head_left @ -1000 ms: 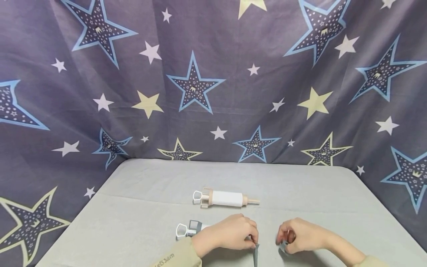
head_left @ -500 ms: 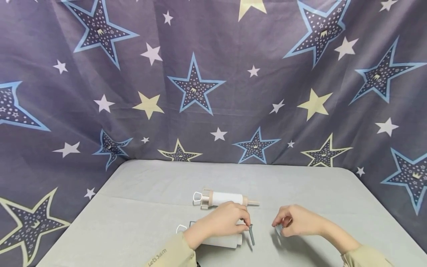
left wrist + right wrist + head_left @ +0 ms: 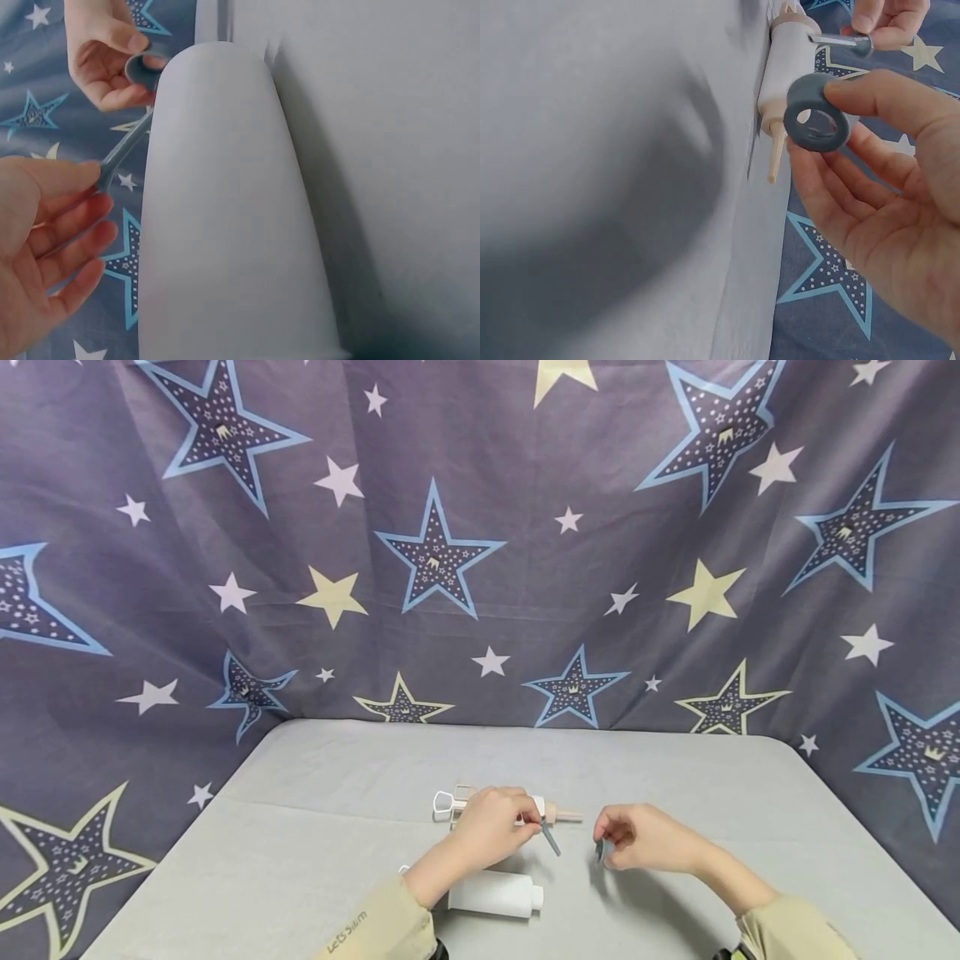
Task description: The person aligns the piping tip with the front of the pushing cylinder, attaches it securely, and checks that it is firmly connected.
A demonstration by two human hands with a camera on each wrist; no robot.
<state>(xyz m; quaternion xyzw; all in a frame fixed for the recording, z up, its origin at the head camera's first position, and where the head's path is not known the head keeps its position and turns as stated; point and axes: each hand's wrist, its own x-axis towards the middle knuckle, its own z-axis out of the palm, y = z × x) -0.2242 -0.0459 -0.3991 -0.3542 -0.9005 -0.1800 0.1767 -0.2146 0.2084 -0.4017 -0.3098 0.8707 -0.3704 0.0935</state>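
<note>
Nozzle (image 3: pixel 552 839) left of ring (image 3: pixel 808 91), above table (image 3: pixel 690 777).

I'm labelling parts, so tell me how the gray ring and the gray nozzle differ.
Shape: the ring is short and broad with a wide hole; the nozzle is long and slim, wider at one end.
Hold: the right hand pinches the ring by its wall, while the left hand pinches the nozzle at its wider end.
Shared: both are gray and held up off the table.

Grey nozzle (image 3: pixel 551 837) and grey ring (image 3: pixel 808 91) have shifted forward.
</note>
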